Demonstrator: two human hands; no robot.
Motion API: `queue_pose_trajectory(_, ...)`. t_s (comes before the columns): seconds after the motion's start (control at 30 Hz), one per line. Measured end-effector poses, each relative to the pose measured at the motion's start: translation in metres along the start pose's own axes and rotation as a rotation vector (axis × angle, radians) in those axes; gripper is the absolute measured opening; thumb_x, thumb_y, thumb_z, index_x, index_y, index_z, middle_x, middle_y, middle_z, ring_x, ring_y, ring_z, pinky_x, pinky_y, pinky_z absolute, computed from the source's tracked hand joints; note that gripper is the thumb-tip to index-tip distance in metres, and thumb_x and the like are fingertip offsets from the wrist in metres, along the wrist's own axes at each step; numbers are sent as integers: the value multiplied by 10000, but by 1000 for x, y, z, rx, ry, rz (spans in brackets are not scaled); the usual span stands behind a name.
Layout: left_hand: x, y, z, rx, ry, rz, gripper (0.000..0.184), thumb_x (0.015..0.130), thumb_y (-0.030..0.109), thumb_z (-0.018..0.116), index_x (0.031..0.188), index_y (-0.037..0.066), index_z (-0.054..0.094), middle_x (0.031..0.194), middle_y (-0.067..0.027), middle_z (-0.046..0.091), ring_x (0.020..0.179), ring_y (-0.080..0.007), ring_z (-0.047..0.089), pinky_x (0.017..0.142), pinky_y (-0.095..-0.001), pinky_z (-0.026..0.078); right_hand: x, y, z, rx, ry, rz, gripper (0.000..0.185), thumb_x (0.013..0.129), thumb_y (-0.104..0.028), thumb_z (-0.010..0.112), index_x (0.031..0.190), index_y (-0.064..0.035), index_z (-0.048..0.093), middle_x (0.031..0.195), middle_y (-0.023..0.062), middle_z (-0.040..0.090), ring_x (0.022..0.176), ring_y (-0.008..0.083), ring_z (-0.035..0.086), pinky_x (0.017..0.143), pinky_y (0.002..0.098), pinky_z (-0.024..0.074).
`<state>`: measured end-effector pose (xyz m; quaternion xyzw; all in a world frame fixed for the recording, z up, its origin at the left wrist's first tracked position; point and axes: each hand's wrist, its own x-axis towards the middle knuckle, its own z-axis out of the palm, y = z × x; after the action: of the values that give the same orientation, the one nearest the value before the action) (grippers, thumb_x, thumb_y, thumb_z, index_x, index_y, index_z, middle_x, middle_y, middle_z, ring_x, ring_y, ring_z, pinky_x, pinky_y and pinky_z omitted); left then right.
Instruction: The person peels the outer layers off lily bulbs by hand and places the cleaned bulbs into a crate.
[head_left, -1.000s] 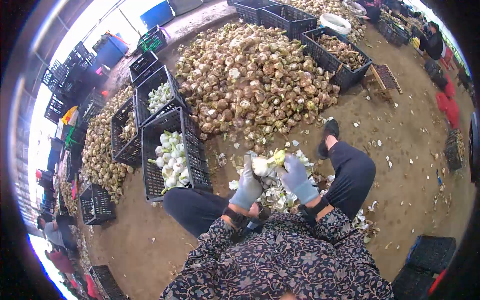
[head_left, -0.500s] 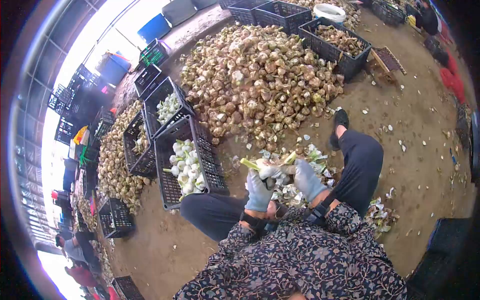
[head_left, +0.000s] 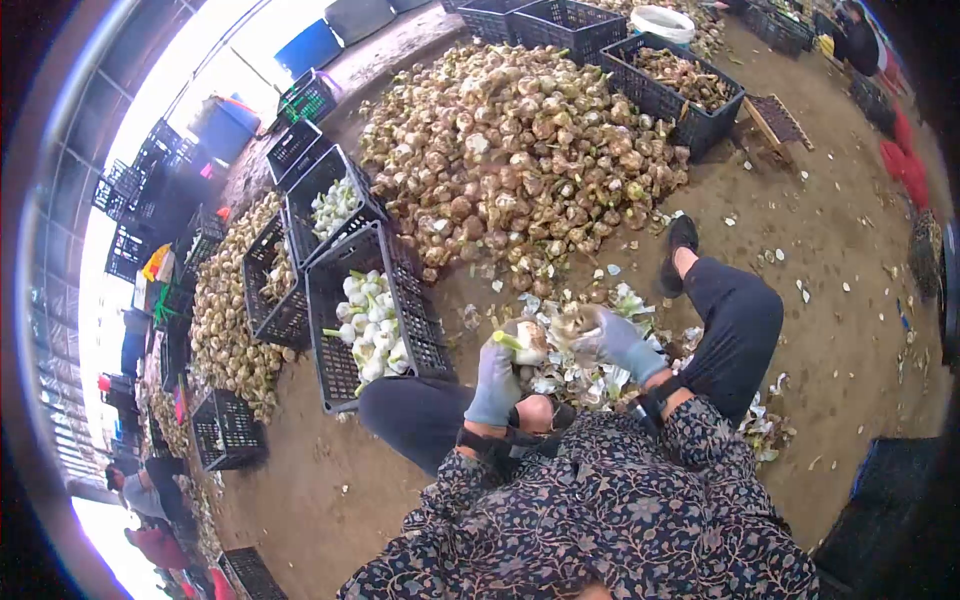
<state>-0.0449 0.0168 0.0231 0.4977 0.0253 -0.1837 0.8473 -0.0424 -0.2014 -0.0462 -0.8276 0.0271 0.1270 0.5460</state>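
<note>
My left hand (head_left: 494, 383), in a pale glove, is closed around a garlic bulb (head_left: 530, 343) whose green stem points left. Close to the bulb's right side is my right hand (head_left: 625, 345), also gloved, its fingers bent and blurred around brownish peel (head_left: 572, 325). Below both hands, white peelings (head_left: 590, 385) lie on the ground between my legs. A black crate (head_left: 330, 385) with white garlic bulbs (head_left: 372, 325) stands by my left knee. The big heap of unpeeled garlic (head_left: 520, 150) is in front of me.
More crates stand behind the near one, beside another garlic heap (head_left: 225, 325). Past the big heap are a crate of brown scraps (head_left: 685, 85), a white bucket (head_left: 662, 25) and a small wooden stool (head_left: 778, 122). Other people sit at the far left and upper right.
The garlic was between both hands; now my left hand holds it and my right hand has moved slightly right with peel. The view has also turned, shifting the scene.
</note>
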Motion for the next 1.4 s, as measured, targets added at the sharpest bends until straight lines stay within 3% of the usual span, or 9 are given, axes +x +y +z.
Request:
queue_pose_trajectory(0.13,5,-16,-5,135,-76,147,463,904,451,576,1092,27,572,840,-9,626,569,-29,524,469,-169,406,-17,-57,29,379,16,-227,688,663,-444,822,1125,-16,545,960,88,607,866,197,580,790,328,480)
queue_pose_trajectory(0.23,9,-33,-10,-45,-16,114,487,898,446,583,1107,7,568,906,-41,652,754,-111,623,629,-226,508,-23,-75,24,429,15,-146,609,676,-416,822,1068,-34,553,896,53,614,758,140,585,684,276,487)
queue_pose_trajectory(0.4,2,-30,-14,-50,-7,-4,443,936,423,531,1054,1,600,865,-37,651,673,-93,602,548,-210,471,-21,-68,12,1021,-349,107,320,834,-267,697,1011,-32,572,804,-5,629,560,70,548,487,182,424)
queue_pose_trajectory(0.73,9,-22,10,127,115,205,330,985,323,467,1081,39,603,787,-15,633,559,-46,541,435,-180,386,-29,-73,26,144,257,-223,244,851,-119,631,1063,3,635,894,36,665,768,108,604,667,263,474)
queue_pose_trajectory(0.93,3,-16,7,134,-82,89,535,944,334,540,1353,10,420,909,-31,632,649,-66,580,502,-191,454,-20,-77,26,-91,419,-146,178,803,-149,637,945,-41,638,813,141,663,741,245,643,672,356,488)
queue_pose_trajectory(1.0,-1,-6,21,-218,-306,-58,599,935,324,554,1396,-3,356,1058,-47,603,799,-84,599,630,-216,506,4,-45,27,-180,380,-112,221,790,-208,638,958,-64,646,799,148,660,749,301,643,665,382,492)
queue_pose_trajectory(1.07,-4,-3,19,117,-477,36,644,913,313,596,1406,-9,337,1200,-71,564,974,-124,589,808,-235,499,15,-36,19,-311,-79,11,325,808,-326,623,1034,-93,643,923,187,662,874,338,636,753,423,503)
queue_pose_trajectory(1.2,9,-19,13,87,-256,-107,504,912,354,594,1208,-51,548,1104,-74,617,947,-136,609,822,-265,504,-8,-48,0,-612,-83,-55,502,788,-189,589,1284,-186,515,1173,161,601,1014,347,597,862,411,489)
queue_pose_trajectory(1.4,29,-30,3,753,58,371,322,979,243,470,1076,-19,629,835,-50,671,712,-121,609,630,-248,472,-23,-56,4,430,-91,-241,568,842,-235,657,1328,-20,456,1208,125,592,1098,256,569,955,355,441)
